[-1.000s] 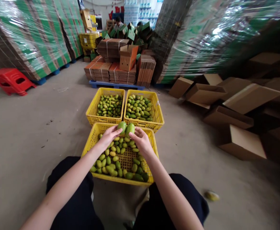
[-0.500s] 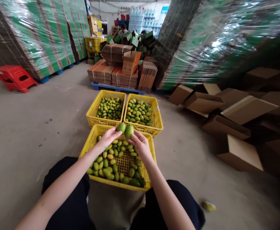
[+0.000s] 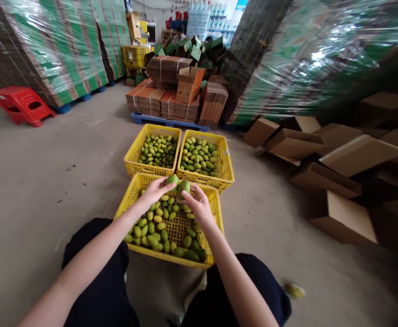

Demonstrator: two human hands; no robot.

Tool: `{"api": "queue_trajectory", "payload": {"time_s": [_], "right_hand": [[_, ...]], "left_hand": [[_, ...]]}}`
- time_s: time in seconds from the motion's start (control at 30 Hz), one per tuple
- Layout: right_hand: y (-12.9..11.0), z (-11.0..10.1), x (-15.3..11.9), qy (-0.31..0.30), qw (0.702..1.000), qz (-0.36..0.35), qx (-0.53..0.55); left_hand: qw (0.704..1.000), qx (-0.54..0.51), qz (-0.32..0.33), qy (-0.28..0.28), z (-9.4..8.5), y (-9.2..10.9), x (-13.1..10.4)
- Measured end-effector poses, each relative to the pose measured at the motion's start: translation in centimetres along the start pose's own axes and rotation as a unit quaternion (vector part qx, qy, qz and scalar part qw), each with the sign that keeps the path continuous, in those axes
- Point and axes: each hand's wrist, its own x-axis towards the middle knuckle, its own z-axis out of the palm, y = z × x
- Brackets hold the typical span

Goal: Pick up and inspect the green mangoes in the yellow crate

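Note:
My left hand (image 3: 157, 191) pinches a green mango (image 3: 172, 181) between thumb and fingers. Another green mango (image 3: 183, 188) is gripped by my right hand (image 3: 198, 204). The two fruits are held side by side, close together, above the far part of the near yellow crate (image 3: 125, 206). Inside that crate lie many loose green and yellowish mangoes (image 3: 158, 219), with part of the perforated bottom showing. Beyond it stand two more yellow crates, a left one (image 3: 133, 151) holding smaller mangoes and a right one (image 3: 226, 160) holding larger ones.
Open cardboard boxes (image 3: 341, 218) lie heaped at the right. A single mango (image 3: 294, 289) is on the floor by my right knee. Bundled flat cartons (image 3: 180, 108) sit on a blue pallet ahead. A red stool (image 3: 23, 104) stands left. Behind the cartons is a person (image 3: 179, 35).
Both hands have stayed over the near crate, each holding its mango. The right hand's mango has shifted slightly down. The camera view has moved a little.

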Motion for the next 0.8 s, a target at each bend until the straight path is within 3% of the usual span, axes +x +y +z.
{"api": "queue_trajectory", "payload": {"time_s": [0.2,0.37,0.8], "right_hand": [[0.1,-0.5,0.5,0.030,0.998,0.034,0.047],[0.4,-0.5,0.8,0.065,0.996,0.040,0.054],[0.3,-0.2,0.4,-0.008,0.999,0.040,0.005]], "left_hand": [[0.996,-0.069,-0.048,0.038,-0.3,0.1,0.2],[0.995,-0.089,-0.032,0.007,-0.4,0.3,0.1],[0.989,-0.125,-0.077,-0.028,0.0,1.4,-0.4]]}}
